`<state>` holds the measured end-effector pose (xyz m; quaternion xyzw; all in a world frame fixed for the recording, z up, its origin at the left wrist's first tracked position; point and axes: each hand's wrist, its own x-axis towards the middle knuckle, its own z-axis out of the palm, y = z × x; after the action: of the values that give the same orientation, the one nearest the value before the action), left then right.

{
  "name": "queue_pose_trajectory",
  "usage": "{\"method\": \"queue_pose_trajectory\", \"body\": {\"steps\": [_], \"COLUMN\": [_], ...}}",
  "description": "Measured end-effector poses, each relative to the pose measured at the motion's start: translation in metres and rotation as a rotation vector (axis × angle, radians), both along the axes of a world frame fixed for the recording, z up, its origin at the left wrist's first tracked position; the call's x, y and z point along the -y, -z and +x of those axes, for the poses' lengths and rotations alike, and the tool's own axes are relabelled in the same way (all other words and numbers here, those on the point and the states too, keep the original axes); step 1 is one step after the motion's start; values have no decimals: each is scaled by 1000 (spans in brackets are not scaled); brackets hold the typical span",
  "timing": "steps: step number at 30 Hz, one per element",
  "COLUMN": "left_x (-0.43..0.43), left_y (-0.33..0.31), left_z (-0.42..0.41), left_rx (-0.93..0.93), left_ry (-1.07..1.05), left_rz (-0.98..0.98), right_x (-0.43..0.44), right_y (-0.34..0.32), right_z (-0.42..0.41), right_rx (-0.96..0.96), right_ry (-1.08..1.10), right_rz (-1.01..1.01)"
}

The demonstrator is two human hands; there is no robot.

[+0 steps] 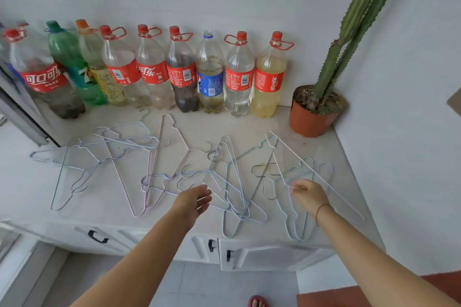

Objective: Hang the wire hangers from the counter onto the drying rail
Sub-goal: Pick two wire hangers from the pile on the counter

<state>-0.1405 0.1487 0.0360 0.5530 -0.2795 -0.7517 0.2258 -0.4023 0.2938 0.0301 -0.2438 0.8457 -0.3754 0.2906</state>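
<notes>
Many pale thin wire hangers [232, 182] lying scattered; right hand [309, 193] pinching one, left hand [194, 199] hovering open beside.

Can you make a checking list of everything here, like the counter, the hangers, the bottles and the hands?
Surface: white counter, cabinet doors below.
Job's things: wire hangers scattered and overlapping across the counter; drying rail not in view.
Clutter: row of plastic bottles along the wall; potted cactus in the right corner.
Hands: left hand open above the hangers; right hand pinching a hanger wire.
Cables: nothing seen.
Surroundings: white walls, tiled floor, a sandalled foot below.
</notes>
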Motion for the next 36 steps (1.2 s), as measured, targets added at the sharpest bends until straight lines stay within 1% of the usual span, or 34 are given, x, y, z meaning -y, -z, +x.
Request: {"method": "queue_pose_trajectory", "body": {"steps": [3, 7, 13, 19, 24, 29, 31, 33, 36], "left_x": [8, 18, 36, 49, 49, 55, 58, 59, 59], "left_y": [14, 29, 40, 37, 34, 27, 22, 15, 2], "left_z": [-18, -36, -55, -64, -63, -65, -67, -69, -73], "left_rx": [26, 44, 61, 66, 38, -15, -31, -29, -49], "left_ry": [-65, -132, -198, -185, -130, -71, -70, -68, -53], "left_rz": [24, 39, 94, 149, 207, 190, 175, 143, 80], "right_x": [9, 14, 18, 24, 25, 30, 33, 37, 44], "right_y": [13, 30, 42, 49, 43, 18, 10, 1, -13], "right_z": [-24, -45, -58, -65, -66, -66, -65, -62, -54], "right_rx": [-72, -95, -35, 68, 208, 333, 415, 486, 526], "right_ry": [-95, -160, -202, -222, -159, -148, -116, -78, -60], "right_rz": [104, 218, 249, 223, 138, 46, -7, -77, -135]}}
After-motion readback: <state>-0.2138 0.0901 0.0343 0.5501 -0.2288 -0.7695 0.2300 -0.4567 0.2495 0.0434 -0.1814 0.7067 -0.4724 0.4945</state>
